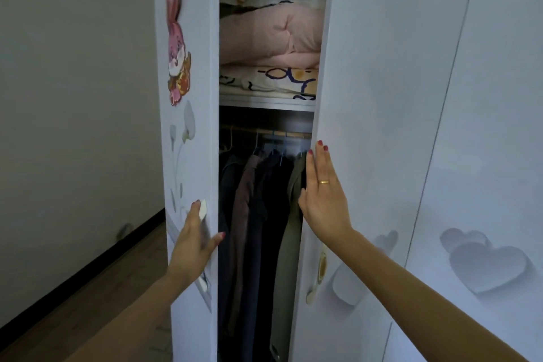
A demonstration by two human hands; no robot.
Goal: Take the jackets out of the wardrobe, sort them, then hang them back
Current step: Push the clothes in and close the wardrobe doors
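The left hand (194,239) lies flat on the left door (188,156), fingers straight beside its white handle (202,210), thumb at the door's edge. The right hand (323,194) presses open-palmed against the edge of the right door (382,126), fingers straight, holding nothing. Between the doors, the jackets (258,214) hang close together from a rod (264,132) in the wardrobe, dark ones and perhaps an olive one in the dim light. Above them, folded bedding (270,38) fills a shelf (264,101).
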